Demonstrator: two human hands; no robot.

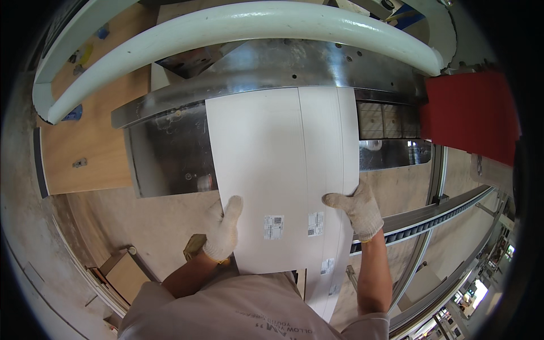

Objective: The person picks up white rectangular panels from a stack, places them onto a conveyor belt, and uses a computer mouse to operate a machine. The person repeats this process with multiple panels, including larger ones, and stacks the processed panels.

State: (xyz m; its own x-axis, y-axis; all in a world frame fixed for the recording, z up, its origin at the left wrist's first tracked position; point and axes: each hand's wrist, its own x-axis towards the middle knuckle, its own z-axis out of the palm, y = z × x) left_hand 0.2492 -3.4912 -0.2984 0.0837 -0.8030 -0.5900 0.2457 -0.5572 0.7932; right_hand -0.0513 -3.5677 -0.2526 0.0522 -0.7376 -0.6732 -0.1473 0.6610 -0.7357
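White flat panels [258, 153] of different widths lie side by side, with thin seams between them. Their far ends pass under a metal beam [272, 71], and their near ends reach my body. Small printed labels [273, 227] are stuck on the near part. My left hand [222, 229], in a whitish work glove, grips the left edge, thumb on top and fingers hidden below. On the opposite edge, my gloved right hand [361, 212] holds the panels the same way, its thumb pointing inward across the surface.
A thick pale-green curved tube [272, 20] arches over the beam. Shiny metal plate [170, 150] shows left of the panels. To the right stand a red machine housing [470, 110] and a roller rail [419, 224]. A wooden board [96, 158] is at far left.
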